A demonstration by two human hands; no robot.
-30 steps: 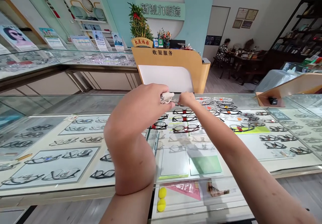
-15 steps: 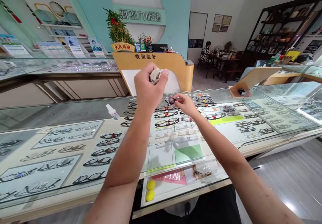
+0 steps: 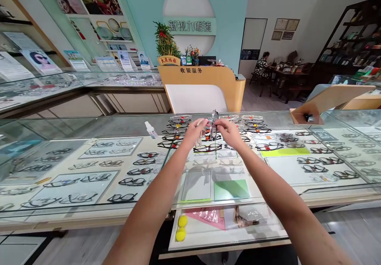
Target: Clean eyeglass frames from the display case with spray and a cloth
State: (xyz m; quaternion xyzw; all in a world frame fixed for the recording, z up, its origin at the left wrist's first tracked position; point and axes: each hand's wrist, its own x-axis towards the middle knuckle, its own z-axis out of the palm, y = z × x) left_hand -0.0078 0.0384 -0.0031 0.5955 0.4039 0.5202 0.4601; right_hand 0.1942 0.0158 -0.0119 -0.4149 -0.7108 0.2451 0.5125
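Note:
Over the glass counter, my left hand is closed on a crumpled pale cloth, its fingers close to a pair of glasses. My right hand pinches those glasses, which are held upright between the two hands. Whether the left fingers touch the frame cannot be made out. Rows of dark-framed glasses with small orange tags lie on the counter below and around the hands, among them a black pair. A white spray bottle lies to the left.
A wooden-framed mirror stands on the counter at the right. Yellow round cases and papers lie in the open drawer near my body. A cashier desk is ahead; a person sits far back.
My left hand with the cloth has come down from its raised position to the glasses. The glasses are now upright between both hands. The view has shifted to the left.

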